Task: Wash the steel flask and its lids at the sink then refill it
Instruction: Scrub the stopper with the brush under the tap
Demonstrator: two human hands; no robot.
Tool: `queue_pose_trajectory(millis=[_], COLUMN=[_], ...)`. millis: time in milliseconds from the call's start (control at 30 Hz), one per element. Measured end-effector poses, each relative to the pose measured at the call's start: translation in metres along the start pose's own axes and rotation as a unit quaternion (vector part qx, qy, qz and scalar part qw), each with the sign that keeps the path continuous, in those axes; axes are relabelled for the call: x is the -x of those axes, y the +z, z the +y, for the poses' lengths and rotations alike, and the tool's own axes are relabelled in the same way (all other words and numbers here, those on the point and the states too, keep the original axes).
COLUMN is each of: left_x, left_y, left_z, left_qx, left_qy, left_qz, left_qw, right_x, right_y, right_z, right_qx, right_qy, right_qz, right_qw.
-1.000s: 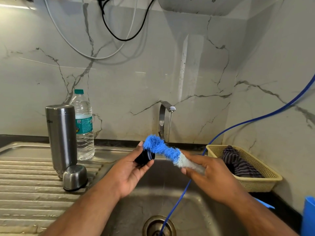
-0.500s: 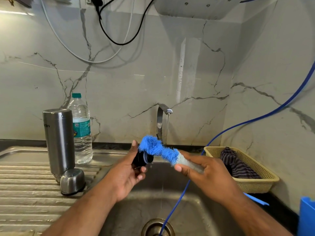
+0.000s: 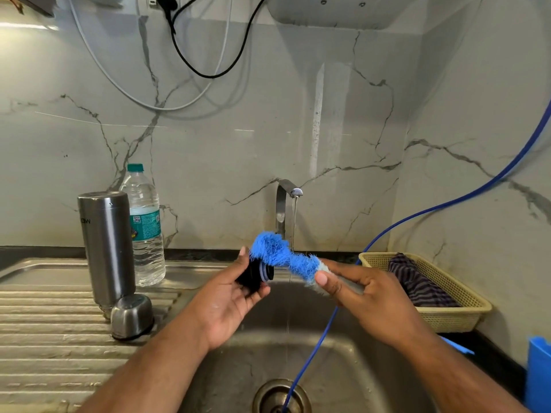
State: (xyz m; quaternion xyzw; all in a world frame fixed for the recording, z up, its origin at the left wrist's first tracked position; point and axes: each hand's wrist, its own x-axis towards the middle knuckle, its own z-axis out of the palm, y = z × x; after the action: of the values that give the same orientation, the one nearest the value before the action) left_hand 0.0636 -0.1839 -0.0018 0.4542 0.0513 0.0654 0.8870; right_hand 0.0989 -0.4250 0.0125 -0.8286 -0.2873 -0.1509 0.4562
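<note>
scrubbing stage: left hand (image 3: 231,296) grips black inner lid (image 3: 253,277) over sink (image 3: 357,368), right hand (image 3: 368,296) grips blue brush (image 3: 280,254) against it. steel flask (image 3: 106,245) and steel cap (image 3: 132,316) wait on drainboard (image 3: 44,323); rinse and refill seem left.

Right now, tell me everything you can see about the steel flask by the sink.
The steel flask is a tall brushed-metal cylinder with small dark lettering near its top. It stands upright on the ribbed draining board left of the basin. A plastic water bottle stands close behind it and a domed steel cap sits at its foot.
</note>
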Motion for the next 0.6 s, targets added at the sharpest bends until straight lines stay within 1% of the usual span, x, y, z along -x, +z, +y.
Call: queue_pose_trajectory(millis=[67, 100, 200, 300, 400, 467, 533, 600], left_x=[-0.001, -0.002, -0.003, -0.001, 0.0, -0.001, -0.003, -0.003], left_y=[-0.002, -0.003, -0.004, -0.003, -0.004, -0.006, -0.005, -0.004], left_z=[-0.001, -0.002, -0.002, -0.002, -0.002, -0.002, -0.001, -0.001], left_qx=[-0.077, -0.091, -0.037, -0.001, 0.032, 0.046, 0.046, 0.047], left_qy=[0.002, -0.001, -0.009, -0.01, -0.011, -0.002, 0.02, 0.049], left_qz=[0.008, 0.009, 0.002, -0.017, -0.08, -0.114, -0.119, -0.103], left_qw=[0.997, 0.996, 0.999, 1.0, 0.996, 0.992, 0.992, 0.992], right_x=[0.0, 0.0, 0.0, 0.0, -0.001, -0.001, 0.0, 0.001], right_y=[0.0, 0.0, 0.0, -0.003, -0.004, -0.003, -0.001, 0.0], right_z=[-0.001, 0.0, -0.002, -0.004, -0.001, -0.001, -0.005, -0.011], right_qx=[0.006, 0.017, -0.002, -0.014, -0.018, -0.048, -0.095, -0.136], right_qy=[0.006, 0.007, 0.005, 0.017, 0.038, 0.051, 0.06, 0.073], right_qz=[0.006, 0.003, -0.012, -0.011, -0.021, -0.031, -0.057, -0.079], right_qw=[1.0, 1.0, 1.0, 1.0, 0.999, 0.997, 0.992, 0.985])
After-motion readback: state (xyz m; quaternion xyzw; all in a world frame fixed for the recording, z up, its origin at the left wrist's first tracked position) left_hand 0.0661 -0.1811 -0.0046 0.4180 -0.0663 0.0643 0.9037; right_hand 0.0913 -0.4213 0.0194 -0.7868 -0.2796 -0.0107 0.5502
